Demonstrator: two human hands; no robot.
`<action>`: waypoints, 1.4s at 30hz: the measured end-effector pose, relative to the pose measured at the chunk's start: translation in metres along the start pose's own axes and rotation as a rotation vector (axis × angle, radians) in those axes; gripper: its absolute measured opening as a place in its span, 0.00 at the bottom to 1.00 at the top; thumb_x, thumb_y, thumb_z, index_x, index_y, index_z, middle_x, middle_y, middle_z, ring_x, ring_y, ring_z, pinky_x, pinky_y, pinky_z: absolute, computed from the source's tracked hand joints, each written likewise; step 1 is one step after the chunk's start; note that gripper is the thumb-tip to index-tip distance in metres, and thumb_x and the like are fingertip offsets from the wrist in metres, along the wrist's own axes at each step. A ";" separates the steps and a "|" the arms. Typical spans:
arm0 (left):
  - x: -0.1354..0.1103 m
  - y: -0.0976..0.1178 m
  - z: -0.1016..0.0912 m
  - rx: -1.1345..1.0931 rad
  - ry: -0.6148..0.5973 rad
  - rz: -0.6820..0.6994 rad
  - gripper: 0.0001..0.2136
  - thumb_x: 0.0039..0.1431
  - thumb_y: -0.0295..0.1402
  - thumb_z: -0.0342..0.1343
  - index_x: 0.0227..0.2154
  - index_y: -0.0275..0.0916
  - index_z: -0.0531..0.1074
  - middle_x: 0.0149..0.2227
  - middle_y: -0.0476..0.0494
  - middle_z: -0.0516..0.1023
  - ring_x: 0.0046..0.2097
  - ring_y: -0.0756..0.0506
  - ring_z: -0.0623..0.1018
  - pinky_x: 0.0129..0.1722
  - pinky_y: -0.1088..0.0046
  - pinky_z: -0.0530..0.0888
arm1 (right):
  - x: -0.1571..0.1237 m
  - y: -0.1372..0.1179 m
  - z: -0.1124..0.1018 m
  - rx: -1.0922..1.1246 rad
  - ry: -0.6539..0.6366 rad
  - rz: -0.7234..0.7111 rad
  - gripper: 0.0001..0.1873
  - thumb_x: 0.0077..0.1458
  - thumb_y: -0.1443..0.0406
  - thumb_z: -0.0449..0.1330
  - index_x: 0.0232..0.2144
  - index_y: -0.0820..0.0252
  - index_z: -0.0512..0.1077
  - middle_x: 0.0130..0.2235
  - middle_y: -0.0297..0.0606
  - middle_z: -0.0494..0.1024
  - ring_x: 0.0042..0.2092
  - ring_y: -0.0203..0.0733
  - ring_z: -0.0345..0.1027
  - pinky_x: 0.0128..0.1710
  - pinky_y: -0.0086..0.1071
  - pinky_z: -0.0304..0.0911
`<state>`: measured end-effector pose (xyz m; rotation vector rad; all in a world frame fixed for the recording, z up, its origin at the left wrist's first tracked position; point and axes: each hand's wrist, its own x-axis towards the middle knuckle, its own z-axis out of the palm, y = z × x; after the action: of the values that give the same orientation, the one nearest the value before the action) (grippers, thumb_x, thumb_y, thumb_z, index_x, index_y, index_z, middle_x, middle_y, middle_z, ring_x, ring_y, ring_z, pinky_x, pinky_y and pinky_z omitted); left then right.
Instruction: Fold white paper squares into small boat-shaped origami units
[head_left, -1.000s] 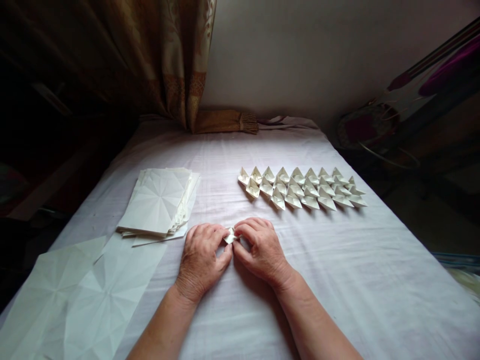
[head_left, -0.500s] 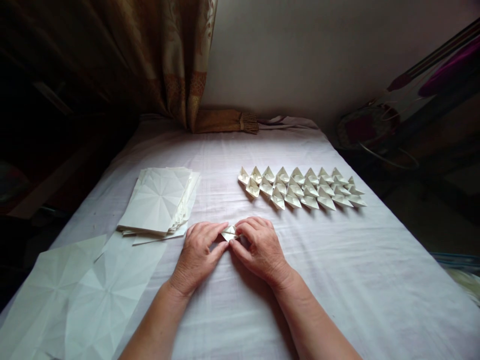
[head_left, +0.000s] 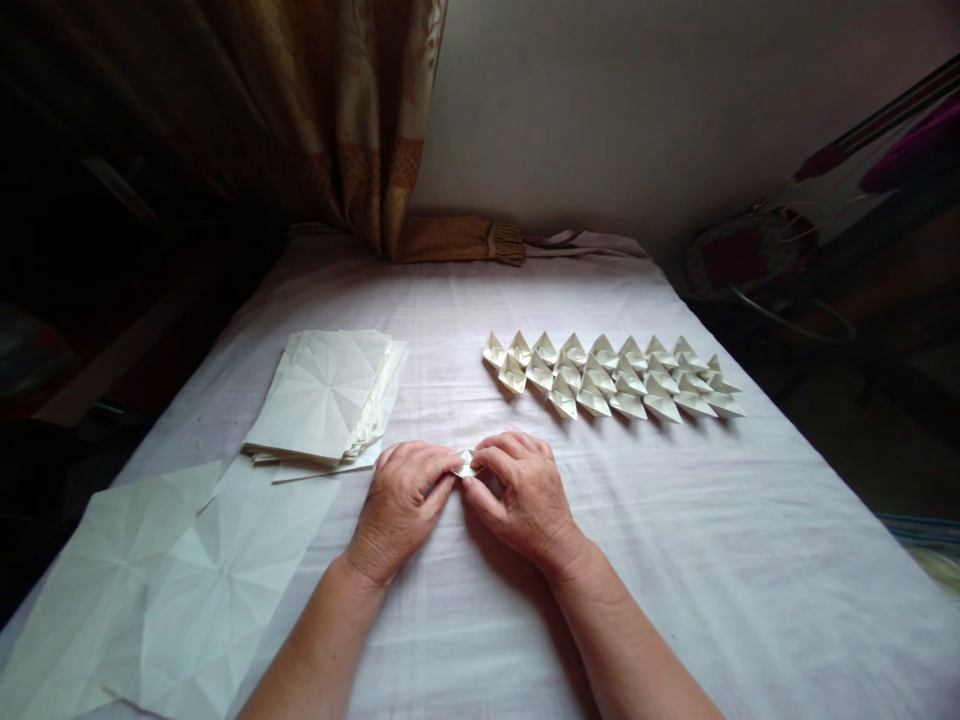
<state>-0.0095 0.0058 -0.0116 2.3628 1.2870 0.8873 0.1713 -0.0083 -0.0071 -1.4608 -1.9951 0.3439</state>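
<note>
A small folded white paper piece [head_left: 466, 463] is pinched between both hands, low over the sheet-covered surface. My left hand [head_left: 405, 500] grips its left corner between thumb and fingers. On the other corner, my right hand [head_left: 525, 490] closes with thumb and index finger. Fingertips hide much of the piece. Beyond the right hand stand several folded paper boats [head_left: 596, 385], set close together in rows.
To the left lies a stack of creased white paper [head_left: 326, 390]. Nearer, large creased sheets [head_left: 217, 590] overlap on the pale bedsheet [head_left: 675, 560]. A gold-brown curtain [head_left: 375, 150] hangs at the back by the wall.
The folded paper piece now shows less of its surface and looks flatter between my fingertips. The whole view has shifted slightly, while both hands keep their hold.
</note>
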 end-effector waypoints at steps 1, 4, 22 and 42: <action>0.000 0.002 -0.001 0.011 -0.002 -0.005 0.08 0.60 0.27 0.55 0.40 0.44 0.76 0.41 0.47 0.81 0.45 0.43 0.77 0.49 0.60 0.69 | 0.000 0.000 0.000 0.003 0.001 0.007 0.02 0.53 0.65 0.62 0.30 0.56 0.73 0.37 0.35 0.78 0.42 0.42 0.67 0.46 0.38 0.54; 0.001 0.005 -0.002 0.034 -0.012 -0.026 0.05 0.60 0.29 0.57 0.37 0.43 0.76 0.41 0.46 0.81 0.46 0.42 0.77 0.49 0.60 0.69 | 0.001 -0.003 0.001 0.003 0.021 0.033 0.01 0.53 0.66 0.62 0.29 0.56 0.73 0.36 0.35 0.78 0.41 0.42 0.67 0.46 0.38 0.54; 0.000 0.012 0.001 0.069 0.056 -0.110 0.04 0.57 0.28 0.55 0.35 0.42 0.72 0.35 0.48 0.80 0.38 0.44 0.77 0.43 0.65 0.70 | -0.002 -0.007 0.009 -0.097 0.108 0.035 0.10 0.60 0.64 0.57 0.26 0.57 0.72 0.32 0.36 0.76 0.37 0.42 0.66 0.42 0.37 0.52; 0.000 0.019 0.011 0.099 0.089 -0.215 0.06 0.55 0.24 0.53 0.32 0.42 0.71 0.33 0.49 0.77 0.41 0.43 0.74 0.47 0.63 0.66 | -0.002 -0.002 0.006 0.021 0.076 0.115 0.12 0.52 0.66 0.60 0.40 0.58 0.73 0.42 0.42 0.78 0.45 0.48 0.67 0.46 0.41 0.57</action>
<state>0.0100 -0.0042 -0.0104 2.2241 1.6188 0.8887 0.1660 -0.0101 -0.0111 -1.5566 -1.8468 0.3517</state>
